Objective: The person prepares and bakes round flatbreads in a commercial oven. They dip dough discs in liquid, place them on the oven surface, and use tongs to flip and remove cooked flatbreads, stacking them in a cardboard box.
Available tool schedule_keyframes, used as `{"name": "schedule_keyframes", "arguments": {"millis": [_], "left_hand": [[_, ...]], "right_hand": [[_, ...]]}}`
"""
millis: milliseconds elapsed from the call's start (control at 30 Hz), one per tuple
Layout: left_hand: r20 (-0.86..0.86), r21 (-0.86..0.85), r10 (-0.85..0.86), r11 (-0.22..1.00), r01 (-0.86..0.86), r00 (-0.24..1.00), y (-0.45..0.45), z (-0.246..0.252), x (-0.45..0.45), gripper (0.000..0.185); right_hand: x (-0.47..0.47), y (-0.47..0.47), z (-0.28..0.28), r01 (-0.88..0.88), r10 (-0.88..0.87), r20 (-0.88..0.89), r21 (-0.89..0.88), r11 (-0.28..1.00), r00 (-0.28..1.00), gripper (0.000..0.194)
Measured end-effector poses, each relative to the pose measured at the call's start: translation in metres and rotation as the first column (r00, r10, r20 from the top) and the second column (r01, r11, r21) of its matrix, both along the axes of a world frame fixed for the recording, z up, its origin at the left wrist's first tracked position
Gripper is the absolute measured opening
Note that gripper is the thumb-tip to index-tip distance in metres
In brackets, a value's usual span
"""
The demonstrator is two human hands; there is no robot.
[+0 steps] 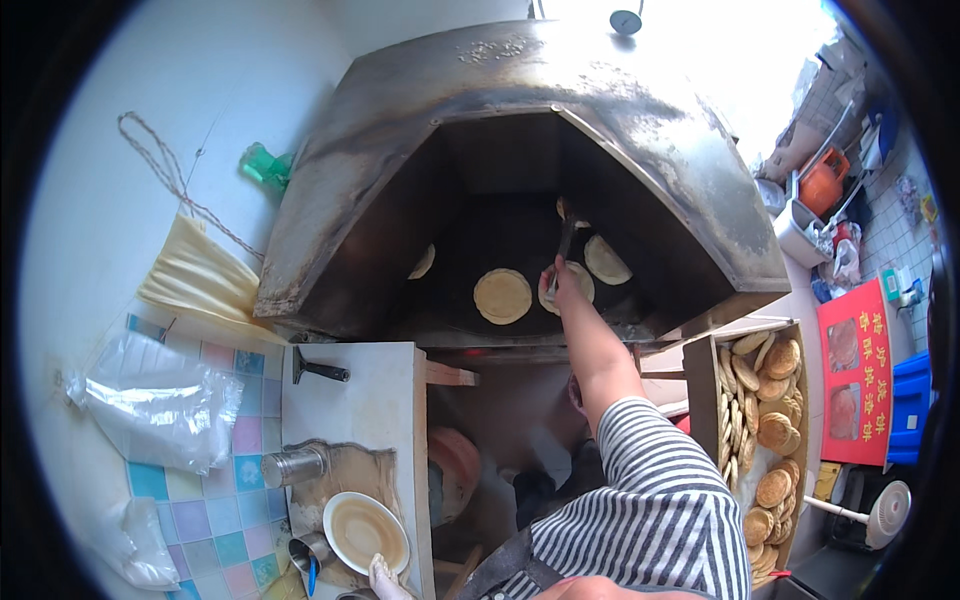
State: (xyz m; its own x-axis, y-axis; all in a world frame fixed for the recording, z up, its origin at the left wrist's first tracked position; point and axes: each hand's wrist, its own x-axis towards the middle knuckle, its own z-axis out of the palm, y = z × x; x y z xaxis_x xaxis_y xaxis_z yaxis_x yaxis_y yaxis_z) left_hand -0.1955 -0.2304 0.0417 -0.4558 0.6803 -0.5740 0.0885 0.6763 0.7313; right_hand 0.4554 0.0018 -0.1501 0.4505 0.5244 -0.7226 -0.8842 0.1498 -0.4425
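Inside the dark mouth of a metal oven, my right hand grips a metal tool, possibly tongs or a turner. Its far end meets a flatbread at the back right; whether it clasps the bread is unclear. Below my hand lies another round flatbread, partly covered by it. Further pale flatbreads lie on the black baking surface: one in the middle, one at right, one partly hidden at left. At lower left, my left hand is at the near rim of a white dish with brownish residue.
On the white counter at left are a black-handled scraper, a metal canister and a metal cup. A box of baked flatbreads stands at right. A yellowish cloth and plastic bags hang at left.
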Motion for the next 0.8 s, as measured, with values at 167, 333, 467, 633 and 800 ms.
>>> {"name": "schedule_keyframes", "arguments": {"millis": [167, 333, 467, 633, 800], "left_hand": [[-0.029, 0.112, -0.124, 0.986, 0.126, 0.992, 0.014, 0.013, 0.041, 0.039], [-0.040, 0.201, -0.298, 0.933, 0.299, 0.954, 0.055, 0.015, 0.073, 0.032], [-0.043, 0.205, -0.424, 0.882, 0.424, 0.904, 0.096, 0.011, 0.099, 0.030], [0.006, 0.244, -0.643, 0.744, 0.622, 0.766, 0.152, -0.010, 0.159, 0.032], [-0.002, 0.352, -0.875, 0.452, 0.820, 0.484, 0.192, -0.032, 0.238, 0.031]], "right_hand": [[0.006, 0.003, 0.004, 0.088, -0.088, 0.015, -0.051, 0.995, 0.996, 0.027], [0.002, -0.033, 0.006, 0.038, -0.018, 0.151, -0.125, 0.991, 0.988, 0.030], [-0.021, -0.105, 0.010, -0.299, 0.277, 0.428, -0.015, 0.954, 0.861, 0.032], [-0.088, -0.249, 0.051, -0.395, 0.368, 0.370, -0.005, 0.919, 0.853, 0.028], [-0.144, -0.433, 0.110, -0.321, 0.362, 0.212, -0.202, 0.925, 0.908, 0.026]]}}
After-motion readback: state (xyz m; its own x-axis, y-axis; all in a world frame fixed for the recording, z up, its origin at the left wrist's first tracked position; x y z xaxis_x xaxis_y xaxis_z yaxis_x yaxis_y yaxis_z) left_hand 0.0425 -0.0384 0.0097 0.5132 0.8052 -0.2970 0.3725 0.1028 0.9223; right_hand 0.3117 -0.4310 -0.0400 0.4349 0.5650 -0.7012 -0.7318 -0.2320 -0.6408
